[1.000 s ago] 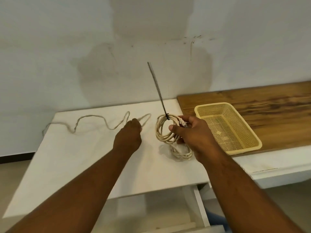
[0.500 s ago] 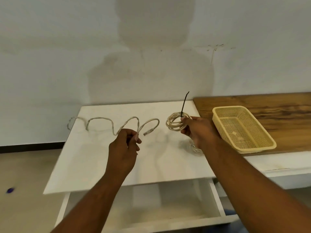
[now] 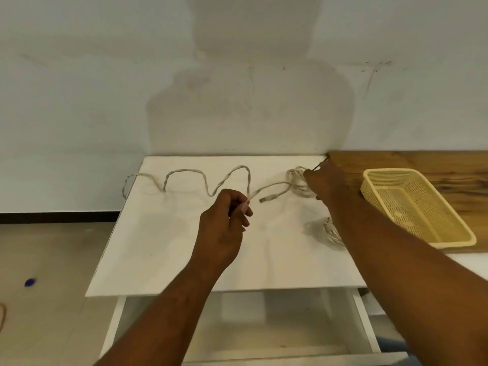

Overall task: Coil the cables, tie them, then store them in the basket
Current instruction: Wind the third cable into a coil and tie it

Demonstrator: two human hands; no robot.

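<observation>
Wavy loose cable (image 3: 206, 180), empty basket (image 3: 446, 233)

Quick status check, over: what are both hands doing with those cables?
Left hand pinching loose cable near its plug. Right hand gripping tied coil. Basket empty, path unobstructed.

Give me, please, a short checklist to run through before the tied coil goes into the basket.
1. Right hand grips the coiled cable: ok.
2. Black tie fully tightened on the coil: cannot tell.
3. Basket empty and free to receive it: ok.
4. Left hand holds the loose cable near its connector: ok.
5. Loose cable coiled: not ok, it snakes across the white table.
6. Second bundle tied: cannot tell.
</observation>
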